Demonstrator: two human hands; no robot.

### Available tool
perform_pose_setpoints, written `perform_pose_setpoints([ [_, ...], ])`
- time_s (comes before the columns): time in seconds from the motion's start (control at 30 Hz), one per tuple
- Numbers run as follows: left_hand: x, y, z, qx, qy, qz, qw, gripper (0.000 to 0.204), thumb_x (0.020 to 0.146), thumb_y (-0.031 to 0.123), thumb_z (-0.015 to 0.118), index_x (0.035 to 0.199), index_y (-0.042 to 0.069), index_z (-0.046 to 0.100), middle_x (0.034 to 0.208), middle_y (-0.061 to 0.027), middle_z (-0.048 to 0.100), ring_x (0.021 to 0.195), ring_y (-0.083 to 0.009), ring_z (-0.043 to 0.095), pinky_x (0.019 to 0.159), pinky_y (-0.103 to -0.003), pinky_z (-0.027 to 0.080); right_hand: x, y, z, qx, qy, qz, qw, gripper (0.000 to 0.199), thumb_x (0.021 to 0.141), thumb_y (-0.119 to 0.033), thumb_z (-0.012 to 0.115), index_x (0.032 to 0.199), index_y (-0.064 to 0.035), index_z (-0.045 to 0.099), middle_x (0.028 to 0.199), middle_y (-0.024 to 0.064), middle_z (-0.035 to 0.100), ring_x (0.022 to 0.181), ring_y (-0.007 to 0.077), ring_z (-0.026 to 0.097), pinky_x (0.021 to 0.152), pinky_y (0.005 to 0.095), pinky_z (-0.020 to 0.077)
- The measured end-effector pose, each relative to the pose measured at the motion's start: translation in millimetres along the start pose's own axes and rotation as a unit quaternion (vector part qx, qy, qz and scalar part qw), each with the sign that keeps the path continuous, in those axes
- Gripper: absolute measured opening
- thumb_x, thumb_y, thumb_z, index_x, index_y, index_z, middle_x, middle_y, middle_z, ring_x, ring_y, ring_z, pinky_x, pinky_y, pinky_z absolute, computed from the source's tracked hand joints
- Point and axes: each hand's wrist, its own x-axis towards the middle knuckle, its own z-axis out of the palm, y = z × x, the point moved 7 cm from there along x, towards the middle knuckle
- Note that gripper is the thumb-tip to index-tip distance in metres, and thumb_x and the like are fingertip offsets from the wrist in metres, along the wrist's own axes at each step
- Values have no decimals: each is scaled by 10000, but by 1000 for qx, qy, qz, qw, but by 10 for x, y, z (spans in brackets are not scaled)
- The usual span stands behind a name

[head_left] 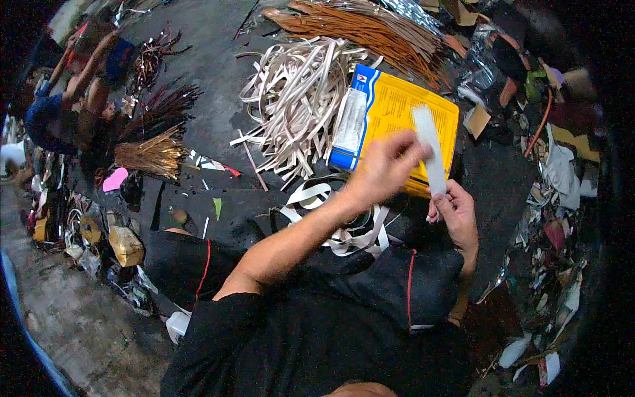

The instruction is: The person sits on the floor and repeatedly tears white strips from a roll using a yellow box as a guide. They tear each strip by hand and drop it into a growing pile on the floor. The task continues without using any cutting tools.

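Nearest, at the bottom of the frame, were the person's black shirt and, just above it, black trousers with red piping. Loose white ribbons lay looped between the knees, mid-frame. Right of centre, the right hand had its grip clamped on the lower end of a flat grey-white strap, which rose in front of a yellow-and-blue plastic container. The left hand was blurred just beside the strap; whether its grip was apart, together or touching the strap could not be told. The likeliest trouble was the strap slipping or twisting, since only one end was visibly held and a slackened pinch would free it; a shifting knee could also have snagged the ribbons. Beyond, at upper centre, a tangled heap of whitish strips sat left of the container, with orange-brown strips spread above. All rested on a dark, scuffed floor, which gave way to rough grey ground at lower left. Mixed scraps littered the right edge. At upper left, a gold bundle lay near another person in blue.
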Motion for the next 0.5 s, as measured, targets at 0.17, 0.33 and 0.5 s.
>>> perform_pose_setpoints([
  [0.17,210,-129,-1248,-160,237,-38,958,201,930,214,584,858,28,615,755,-38,625,655,-80,560,603,-218,459,-81,313,-78,-11,-39,69,997,170,927,-175,585,1002,-23,593,672,-17,558,572,55,518,518,213,423],
  [0.33,152,-503,-1535,-155,206,-113,960,190,893,124,591,1013,-18,549,872,-79,648,747,-151,643,667,-285,538,-304,261,-640,-108,98,59,987,218,963,-249,527,947,-51,615,615,-44,505,514,23,445,457,179,352],
  [0.5,171,-801,-1393,-54,122,-152,979,208,843,106,636,1001,-14,573,828,-83,649,685,-136,621,631,-251,496,-417,177,-1420,-229,171,113,952,273,966,-280,518,884,-35,605,665,10,573,527,67,482,482,220,385],
])
